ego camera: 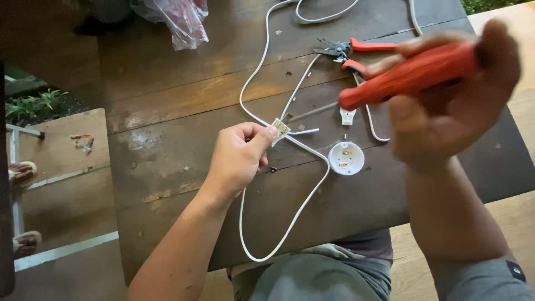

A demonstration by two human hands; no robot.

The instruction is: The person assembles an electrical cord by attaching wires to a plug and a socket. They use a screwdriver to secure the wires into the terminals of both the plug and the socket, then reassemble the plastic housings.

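1. Dark, worn plank table point(167, 111), scratched and pale in patches; wooden decking around it, greenery at far left and top right.
2. Left hand point(237, 159) over the table's middle, thumb and forefinger pinched on a small clear connector point(280, 129) joined to the white cable point(290, 217).
3. Right hand point(454, 106) raised nearer the camera, blurred, clenched around the red handle of a screwdriver point(409, 75); thin shaft running down-left, tip just beside the connector.
4. Cable coming down from the top edge, passing the connector, then looping off the near edge of the table and back up to the left hand; short loose wire ends sticking out right of the connector.
5. Round white base point(346, 158) with brass contacts flat on the table, just right of the cable and below the screwdriver.
6. Small white cap point(347, 116) above the base, under the shaft.
7. Red-handled pliers point(348, 51) farther back, handles partly hidden behind the right hand and screwdriver.
8. Crumpled plastic bag point(178, 17), reddish inside, at the top edge.
9. Lower bench point(53, 145) at left with a few small scraps point(82, 142); sandalled feet point(21, 173) at the far left edge.
10. Grey-clad lap point(317, 276) under the near edge.
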